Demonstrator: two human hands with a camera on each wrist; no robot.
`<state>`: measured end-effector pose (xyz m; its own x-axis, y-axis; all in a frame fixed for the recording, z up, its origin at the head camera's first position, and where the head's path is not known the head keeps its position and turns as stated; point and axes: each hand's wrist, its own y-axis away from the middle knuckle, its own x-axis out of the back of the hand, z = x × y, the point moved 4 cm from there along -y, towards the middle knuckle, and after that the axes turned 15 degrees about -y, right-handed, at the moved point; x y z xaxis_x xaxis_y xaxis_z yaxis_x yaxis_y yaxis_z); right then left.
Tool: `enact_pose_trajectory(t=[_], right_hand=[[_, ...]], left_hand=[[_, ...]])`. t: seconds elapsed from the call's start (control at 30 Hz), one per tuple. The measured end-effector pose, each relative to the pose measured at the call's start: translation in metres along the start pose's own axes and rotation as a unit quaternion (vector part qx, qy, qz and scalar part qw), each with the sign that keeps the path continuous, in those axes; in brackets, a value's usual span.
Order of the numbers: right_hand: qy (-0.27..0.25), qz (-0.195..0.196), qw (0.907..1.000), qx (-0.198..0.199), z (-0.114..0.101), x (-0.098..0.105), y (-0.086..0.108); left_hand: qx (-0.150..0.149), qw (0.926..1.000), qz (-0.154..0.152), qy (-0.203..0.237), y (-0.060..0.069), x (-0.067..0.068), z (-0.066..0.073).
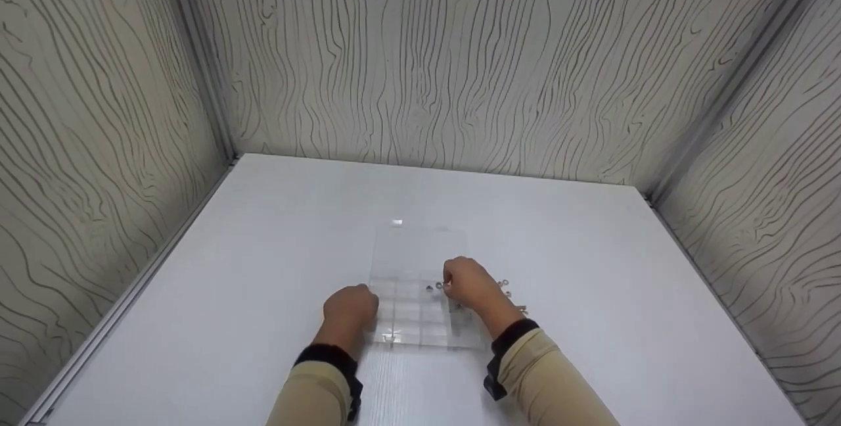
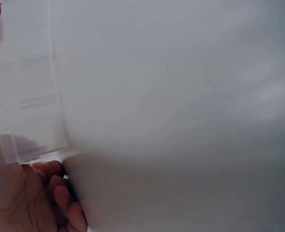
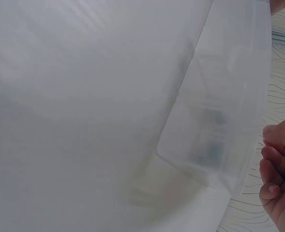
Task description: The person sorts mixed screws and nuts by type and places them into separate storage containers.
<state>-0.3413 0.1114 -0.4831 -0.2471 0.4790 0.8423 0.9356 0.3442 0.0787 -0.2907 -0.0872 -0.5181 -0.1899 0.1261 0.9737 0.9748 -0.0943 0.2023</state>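
Clear plastic is forming the compartment box (image 1: 407, 311), which is sitting near the middle of the white counter (image 1: 591, 268) in the head view, its lid (image 1: 417, 248) lying folded back beyond the compartments; box and lid together are running lengthwise away from the person, the lid end pointing at the back wall (image 1: 420, 51). The person's left grip (image 1: 350, 307) is closing on the box's left side — probably to stop so light a thing from sliding — while the right grip (image 1: 470, 281) is hovering over the far right of the compartments. Small shiny pieces (image 1: 430, 288) are showing just left of its fingertips, and loose metal bits (image 1: 508, 294) are lying on the counter right of the box, presumably for easy reach from that side. In the left wrist view, the box is filling the upper left, its edge running up and down, and curled fingers (image 2: 63, 197) are touching its lower corner, apparently holding it. In the right wrist view, the box's edge is slanting down leftward, dark blurred patches (image 3: 211, 150) showing through the plastic; the right grip is curling inward beside it, thumb close to the fingers — whether it is pinching anything, I cannot tell.
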Motion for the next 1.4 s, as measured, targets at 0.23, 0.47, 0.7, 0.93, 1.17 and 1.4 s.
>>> enact_pose_trajectory(t=[0.23, 0.47, 0.7, 0.93, 1.17, 1.4], right_hand=[[0.007, 0.005, 0.9998, 0.015, 0.001, -0.003, -0.001], [-0.016, 0.000, 0.9998, 0.011, 0.003, 0.000, 0.000], [-0.025, 0.033, 0.9991, -0.007, 0.014, 0.010, 0.000], [0.003, 0.082, 0.9961, -0.034, 0.041, 0.027, 0.004], [0.010, 0.084, 0.9935, -0.077, 0.071, 0.031, 0.009], [0.013, 0.070, 0.9905, -0.117, 0.091, 0.037, 0.015]], left_hand=[[-0.005, 0.9999, 0.001, -0.010, 0.001, 0.001, 0.001], [-0.017, 0.9995, -0.009, -0.025, 0.002, 0.002, 0.002], [-0.017, 0.9995, -0.006, -0.025, 0.000, 0.001, 0.001], [-0.017, 0.9997, 0.008, -0.016, 0.002, 0.002, 0.001], [-0.011, 0.9998, 0.015, -0.011, 0.001, 0.002, 0.000], [-0.012, 0.9998, 0.000, -0.012, 0.001, 0.000, 0.001]])
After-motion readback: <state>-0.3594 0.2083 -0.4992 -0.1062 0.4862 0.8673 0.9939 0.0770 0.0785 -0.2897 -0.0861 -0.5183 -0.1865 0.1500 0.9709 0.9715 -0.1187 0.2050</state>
